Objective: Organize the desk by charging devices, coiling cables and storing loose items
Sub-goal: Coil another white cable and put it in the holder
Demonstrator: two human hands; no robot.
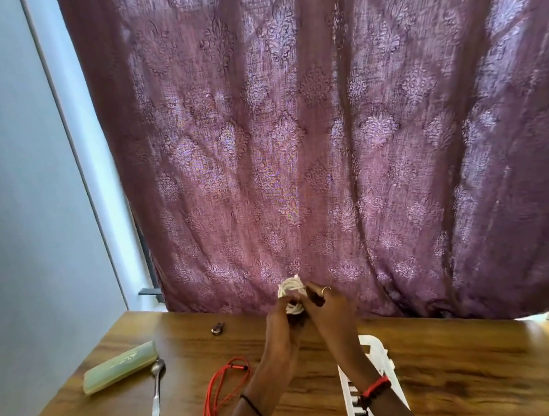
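White cable, coiled, gripped by both hands above desk.

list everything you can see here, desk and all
white cable: one, white, coiled, held above the desk's far edge
red cable: one, red, loose on the desk, near left
spoon: one, silver, desk left
case: one, pale green, left of the spoon
small item: one, dark, far desk; unclear what it is
power strip: one, white, under the right forearm
desk: one, brown wood
curtain: one, purple, behind the desk
left hand: grips white cable
right hand: grips white cable
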